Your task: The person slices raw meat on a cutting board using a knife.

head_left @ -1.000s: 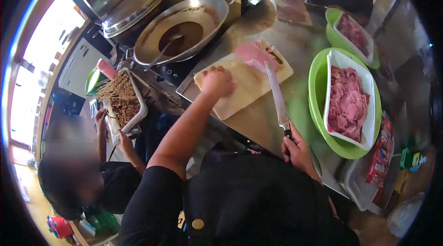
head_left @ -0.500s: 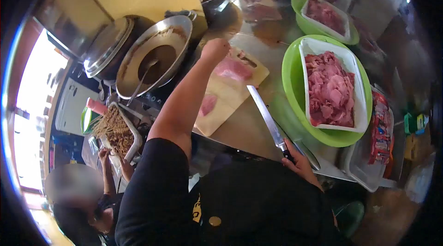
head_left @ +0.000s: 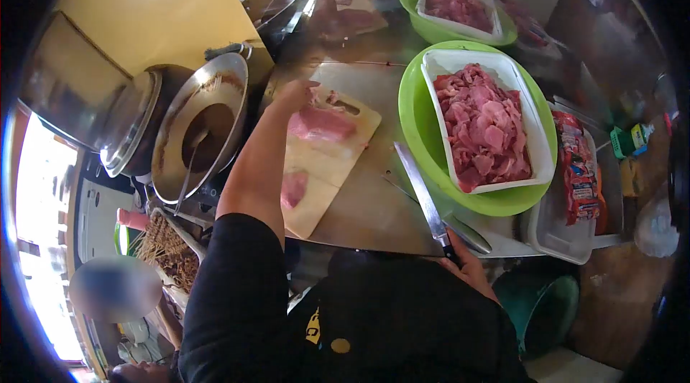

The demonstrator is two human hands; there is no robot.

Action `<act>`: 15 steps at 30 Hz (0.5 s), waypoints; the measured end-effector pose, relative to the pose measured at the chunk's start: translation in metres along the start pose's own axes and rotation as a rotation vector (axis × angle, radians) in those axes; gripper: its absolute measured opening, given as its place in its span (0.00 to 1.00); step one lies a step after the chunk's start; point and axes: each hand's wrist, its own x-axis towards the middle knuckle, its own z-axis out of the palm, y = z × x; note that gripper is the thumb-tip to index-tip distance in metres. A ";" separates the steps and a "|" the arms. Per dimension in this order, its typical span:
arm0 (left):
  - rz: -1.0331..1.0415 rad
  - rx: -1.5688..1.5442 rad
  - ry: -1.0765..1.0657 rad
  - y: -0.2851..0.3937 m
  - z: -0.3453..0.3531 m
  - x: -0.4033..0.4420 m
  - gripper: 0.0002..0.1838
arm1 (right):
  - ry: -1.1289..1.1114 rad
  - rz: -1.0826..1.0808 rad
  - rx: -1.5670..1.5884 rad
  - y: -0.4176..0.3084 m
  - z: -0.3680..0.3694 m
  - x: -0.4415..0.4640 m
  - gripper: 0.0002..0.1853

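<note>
A pale cutting board (head_left: 327,178) carries a larger pink piece of raw meat (head_left: 323,125) near its handle slot and a smaller piece of raw meat (head_left: 293,189) lower down. My left hand (head_left: 296,93) is at the far left end of the larger piece, fingers curled together; whatever they pinch is hidden. In my right hand (head_left: 468,268), near the counter's front edge, is the black handle of a long kitchen knife (head_left: 422,192). Its blade points away from me, between the board and a green basin (head_left: 411,124). A second metal blade (head_left: 467,235) lies beside it.
Inside the basin sits a white tray (head_left: 539,117) heaped with sliced raw meat (head_left: 489,131). A clear container (head_left: 557,235) and red packets (head_left: 575,167) stand to the right. A wok (head_left: 233,92) with brown sauce is on the left. The shiny back wall mirrors the counter.
The view has shifted, so the board and basin appear further left. My left hand stays by the larger meat piece, and my right hand still holds the knife near the counter's edge.
</note>
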 end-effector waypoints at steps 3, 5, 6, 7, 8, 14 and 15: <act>0.002 0.105 -0.008 -0.010 0.003 0.002 0.18 | 0.005 0.014 0.077 0.000 0.005 0.001 0.36; -0.006 0.133 -0.007 -0.022 0.008 0.005 0.17 | 0.004 0.022 0.136 0.004 0.009 0.003 0.36; -0.034 0.156 -0.020 -0.020 0.007 0.006 0.17 | 0.005 0.025 0.164 0.005 0.009 0.003 0.36; -0.062 0.176 -0.031 -0.017 0.006 0.006 0.16 | 0.001 0.024 0.143 0.004 0.009 0.003 0.35; -0.116 0.182 0.004 -0.014 0.006 0.005 0.15 | -0.003 0.025 0.122 0.002 0.008 0.004 0.35; -0.196 0.205 0.153 0.013 -0.006 -0.008 0.08 | 0.029 -0.002 0.182 -0.005 0.014 0.010 0.33; -0.142 0.225 0.191 0.012 -0.004 -0.010 0.08 | 0.031 -0.017 0.172 -0.002 0.016 0.011 0.33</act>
